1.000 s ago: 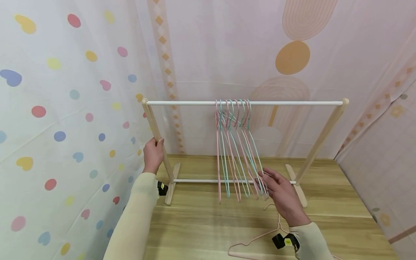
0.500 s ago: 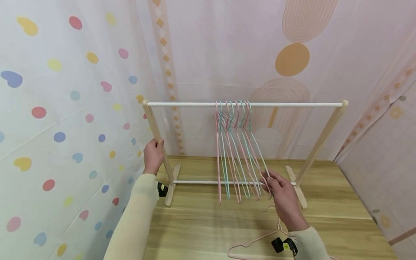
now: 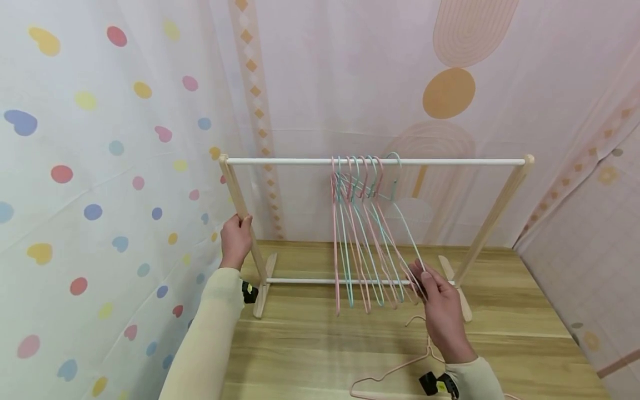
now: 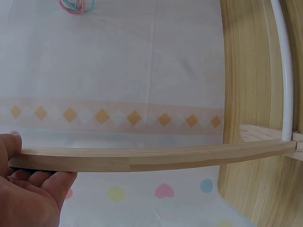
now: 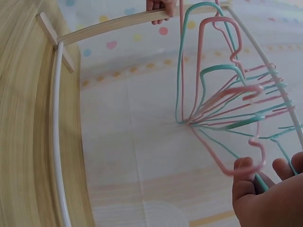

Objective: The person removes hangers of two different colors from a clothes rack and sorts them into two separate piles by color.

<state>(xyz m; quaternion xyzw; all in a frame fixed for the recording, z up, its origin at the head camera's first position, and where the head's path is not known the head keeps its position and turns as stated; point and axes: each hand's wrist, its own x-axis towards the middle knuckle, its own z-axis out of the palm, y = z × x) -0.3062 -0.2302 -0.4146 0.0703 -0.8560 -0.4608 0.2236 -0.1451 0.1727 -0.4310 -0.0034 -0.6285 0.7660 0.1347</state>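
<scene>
My left hand [image 3: 236, 241] grips the left wooden post [image 3: 232, 186] of a small clothes rack; in the left wrist view its thumb and fingers lie on either side of the post [image 4: 142, 160]. My right hand [image 3: 444, 314] pinches the lower corner of a teal hanger [image 3: 408, 226], the rightmost on the rack's white top bar [image 3: 460, 162]. That hanger's hook is still over the bar, a little apart from the others. Several pink and teal hangers, among them a pink hanger [image 3: 335, 239], hang close together left of it. In the right wrist view, a pink hanger [image 5: 229, 171] passes close by my right hand [image 5: 265, 203].
A loose pink hanger [image 3: 400, 366] lies on the wood-grain surface [image 3: 290, 355] in front, partly behind my right wrist. The rack's right post [image 3: 492, 219] and lower white bar [image 3: 300, 280] stand near. Patterned curtains [image 3: 310, 78] enclose the back and sides.
The rightmost teal hanger has moved right, away from the bunch, with my right hand on it. My left hand stays on the post.
</scene>
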